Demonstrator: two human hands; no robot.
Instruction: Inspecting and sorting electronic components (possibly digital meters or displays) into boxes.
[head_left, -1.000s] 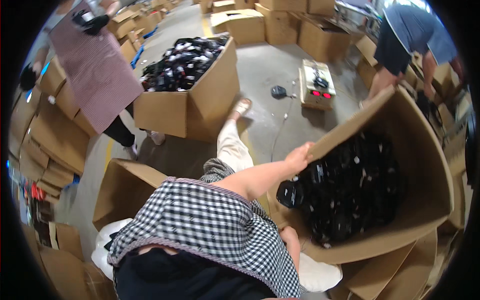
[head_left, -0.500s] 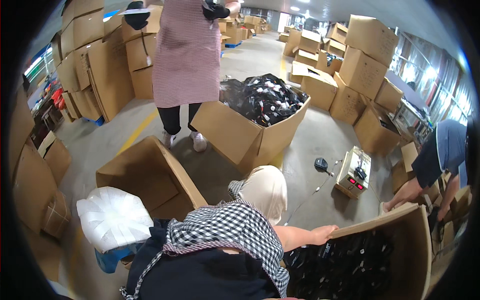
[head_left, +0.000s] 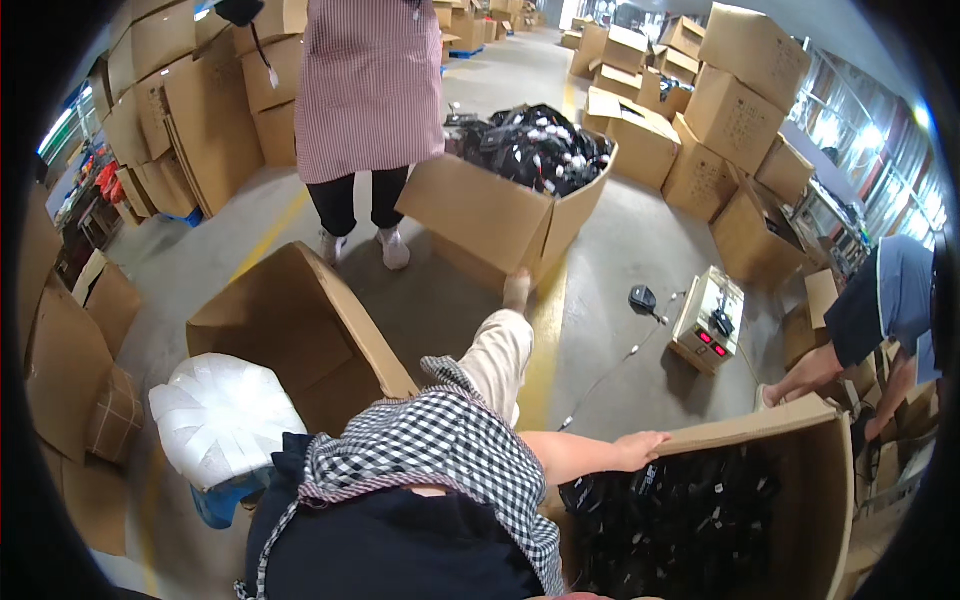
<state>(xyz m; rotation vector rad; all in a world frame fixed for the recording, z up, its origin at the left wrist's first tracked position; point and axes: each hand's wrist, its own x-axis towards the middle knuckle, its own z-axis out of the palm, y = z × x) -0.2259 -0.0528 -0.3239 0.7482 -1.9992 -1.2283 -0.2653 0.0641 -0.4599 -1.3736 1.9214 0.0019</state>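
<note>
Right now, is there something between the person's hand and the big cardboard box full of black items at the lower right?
No, nothing visible. The right hand already lies on the top edge of the cardboard box, touching it, above the black items inside. The left hand is not in view.
</note>
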